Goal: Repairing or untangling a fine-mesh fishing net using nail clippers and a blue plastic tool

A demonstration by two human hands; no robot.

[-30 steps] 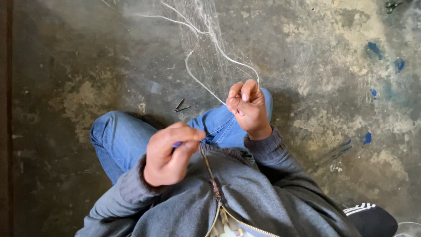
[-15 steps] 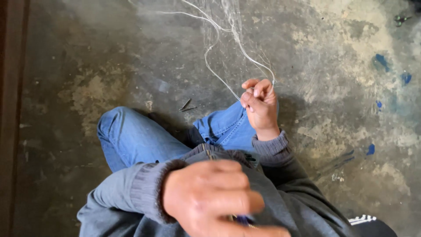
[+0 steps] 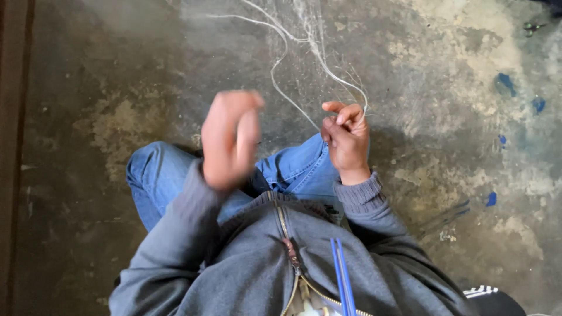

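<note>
I sit on a stained concrete floor (image 3: 117,88) in blue jeans (image 3: 170,175) and a grey zip hoodie (image 3: 252,263). My right hand (image 3: 346,140) is out in front of my knee and pinches a thin white cord (image 3: 281,55) that runs away across the floor into fine netting (image 3: 316,35). My left hand (image 3: 231,137) is raised above my left knee, blurred by motion, with nothing visible in it. It is a hand's width left of the cord. A thin blue stick-like tool (image 3: 343,281) shows in front of my chest at the bottom, apart from both hands.
A small pair of scissors (image 3: 533,26) lies on the floor at the top right. Blue paint spots (image 3: 506,82) mark the concrete on the right. A dark strip (image 3: 12,146) runs along the left edge. A striped shoe (image 3: 486,292) shows at the bottom right.
My left hand came close to the camera with the blue tool, then moved back out without it. The blue tool now shows at my chest. My right hand has kept its pinch on the cord.
</note>
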